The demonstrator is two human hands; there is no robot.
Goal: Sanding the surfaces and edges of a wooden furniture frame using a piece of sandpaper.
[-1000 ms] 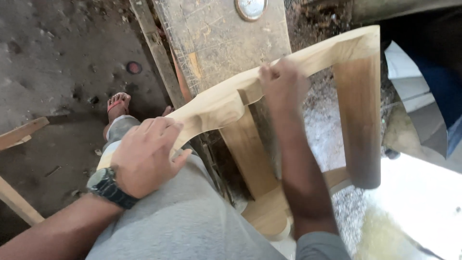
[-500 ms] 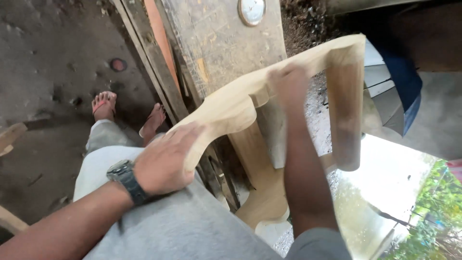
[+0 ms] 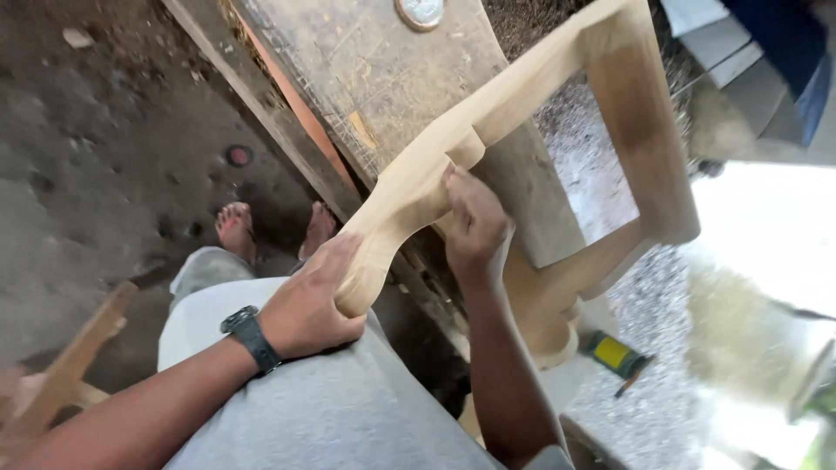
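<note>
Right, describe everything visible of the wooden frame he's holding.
The wooden frame is pale, unfinished timber with a curved, scalloped top rail, straight uprights and a shaped lower rail. It lies tilted across the person's lap. The left hand grips its rounded near end; the right hand presses the rail's underside.

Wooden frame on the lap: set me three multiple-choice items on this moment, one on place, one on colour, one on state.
1. Where does the left hand grip the wooden frame?
A. At its curved near end, over the thigh
B. At its far corner
C. Nowhere

2. What colour is the wristwatch strap?
A. Red
B. Black
C. White

3. How are the feet?
A. In boots
B. In socks
C. Bare

Answers: 1 A, its fingers wrap the rounded end above the grey trousers. 2 B, a dark band circles the left wrist. 3 C, toes show on the dirt floor. The right hand presses the frame's inner curve.
</note>
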